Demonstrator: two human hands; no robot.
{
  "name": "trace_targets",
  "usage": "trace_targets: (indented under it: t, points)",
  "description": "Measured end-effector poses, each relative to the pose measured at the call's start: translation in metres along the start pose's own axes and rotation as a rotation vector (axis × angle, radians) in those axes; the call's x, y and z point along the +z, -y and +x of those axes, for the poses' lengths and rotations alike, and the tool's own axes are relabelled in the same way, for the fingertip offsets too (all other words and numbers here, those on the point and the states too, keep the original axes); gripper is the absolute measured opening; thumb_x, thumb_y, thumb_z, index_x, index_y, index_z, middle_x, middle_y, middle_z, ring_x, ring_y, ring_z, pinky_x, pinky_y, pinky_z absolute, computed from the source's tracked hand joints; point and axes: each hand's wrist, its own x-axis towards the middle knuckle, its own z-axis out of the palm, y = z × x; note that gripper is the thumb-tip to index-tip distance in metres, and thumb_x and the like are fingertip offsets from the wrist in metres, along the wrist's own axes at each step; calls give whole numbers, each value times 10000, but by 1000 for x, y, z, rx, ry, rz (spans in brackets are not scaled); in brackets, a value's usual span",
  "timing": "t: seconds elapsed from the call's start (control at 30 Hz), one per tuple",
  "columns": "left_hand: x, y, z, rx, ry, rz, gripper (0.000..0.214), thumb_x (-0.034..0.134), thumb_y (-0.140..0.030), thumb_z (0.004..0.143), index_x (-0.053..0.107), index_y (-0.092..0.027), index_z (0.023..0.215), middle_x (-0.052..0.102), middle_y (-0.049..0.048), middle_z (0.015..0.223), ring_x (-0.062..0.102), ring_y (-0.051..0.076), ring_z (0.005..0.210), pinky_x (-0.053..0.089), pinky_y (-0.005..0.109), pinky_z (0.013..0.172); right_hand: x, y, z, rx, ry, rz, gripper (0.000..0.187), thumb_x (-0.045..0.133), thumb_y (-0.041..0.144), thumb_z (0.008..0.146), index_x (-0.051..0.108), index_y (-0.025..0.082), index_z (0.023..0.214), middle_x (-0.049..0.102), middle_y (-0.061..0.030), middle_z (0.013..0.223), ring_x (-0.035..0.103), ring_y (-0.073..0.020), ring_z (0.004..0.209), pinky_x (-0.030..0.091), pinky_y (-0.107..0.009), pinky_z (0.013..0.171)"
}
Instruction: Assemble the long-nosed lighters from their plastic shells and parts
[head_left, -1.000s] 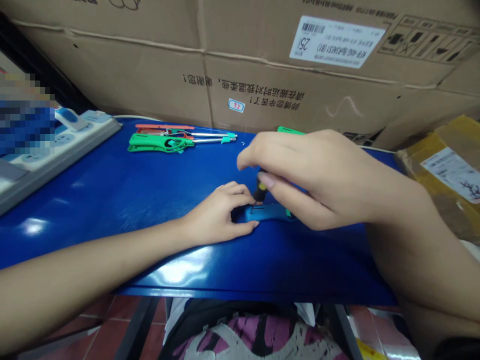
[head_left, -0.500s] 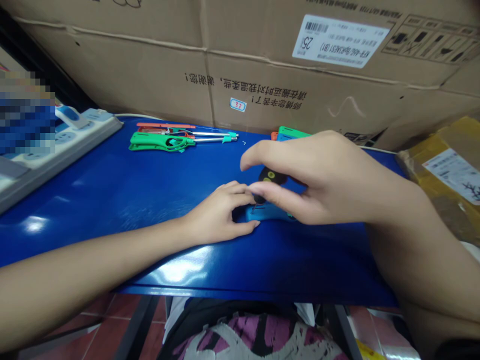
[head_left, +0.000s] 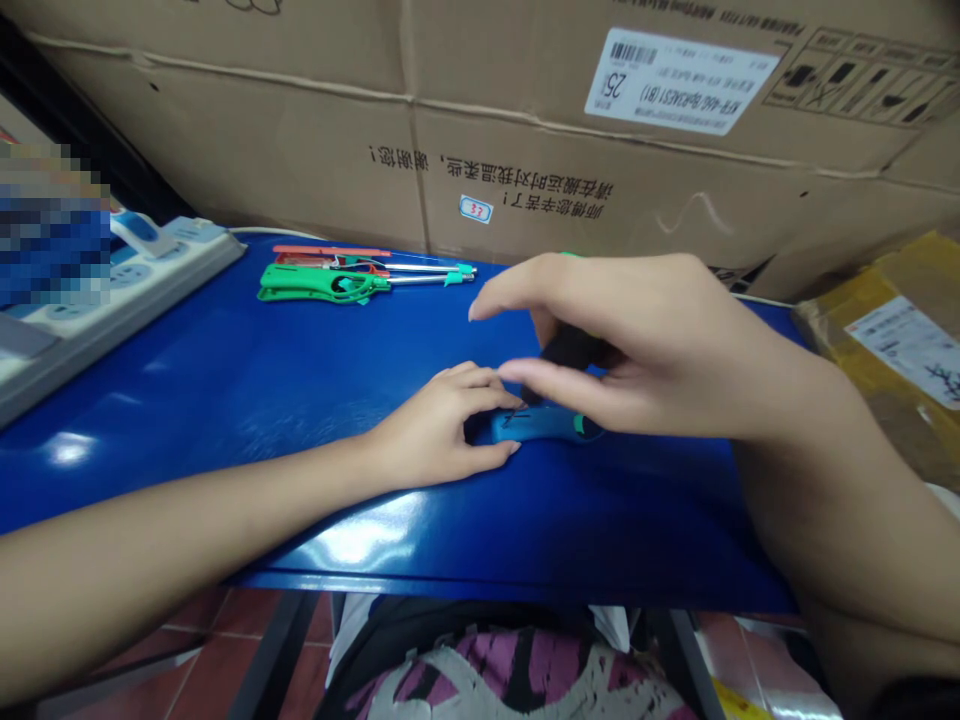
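Observation:
A blue lighter body (head_left: 546, 424) lies on the blue table, with a small green part near its right end. My left hand (head_left: 446, 425) is closed around the left end of that body, thumb in front and fingers behind, keeping it against the tabletop. Above it, my right hand (head_left: 637, 350) curls loosely round a short, black-handled screwdriver (head_left: 571, 350). The screwdriver slants down to the left, its lower end close to my left fingertips. Its tip cannot be made out. My right forefinger is stretched away from the thumb.
Green and orange gas lighters (head_left: 322, 282) with metal tubes lie at the back left. A white power strip (head_left: 135, 265) stands at the left edge. A big cardboard box (head_left: 300, 140) walls off the back; a taped carton (head_left: 892, 330) is at the right.
My right hand has turned, tilting the screwdriver handle to the right and further into the palm. More of the blue lighter body shows below it. My left hand stays put.

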Motion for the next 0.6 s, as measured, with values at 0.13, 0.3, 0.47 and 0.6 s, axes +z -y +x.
trace_targets:
  t: [0.13, 0.3, 0.47, 0.6]
  points:
    - [0, -1, 0, -33, -6, -3, 348, 743, -320, 836, 687, -188, 1153, 693, 74, 1112, 637, 270, 1063, 514, 429, 955, -4, 3, 0, -2, 78, -21, 326, 424, 417, 1039, 570, 216, 1251, 678, -49, 1097, 656, -189, 891, 460, -281, 692]
    - [-1, 1, 0, 2, 21, -3, 298, 719, -316, 859, 702, -176, 1122, 689, 91, 1112, 627, 278, 1080, 491, 459, 993, -13, 11, -2, 15, 119, 155, 441, 410, 193, 970, 417, 176, 1410, 557, -109, 1334, 618, -182, 972, 481, -297, 732]
    - [1, 0, -1, -2, 0, -2, 300, 713, -334, 864, 694, -167, 1112, 700, 90, 1128, 639, 273, 1074, 509, 434, 959, -8, 12, 0, 65, 89, 93, 360, 402, 224, 1014, 437, 181, 1370, 628, -89, 1265, 629, -165, 883, 463, -304, 695]
    - [1, 0, -1, -16, -12, 14, 295, 728, -329, 853, 692, -175, 1101, 690, 81, 1109, 637, 271, 1056, 507, 437, 957, -3, 8, 1, 44, 65, -34, 331, 387, 343, 1033, 490, 180, 1302, 691, -57, 1112, 624, -160, 728, 407, -294, 592]
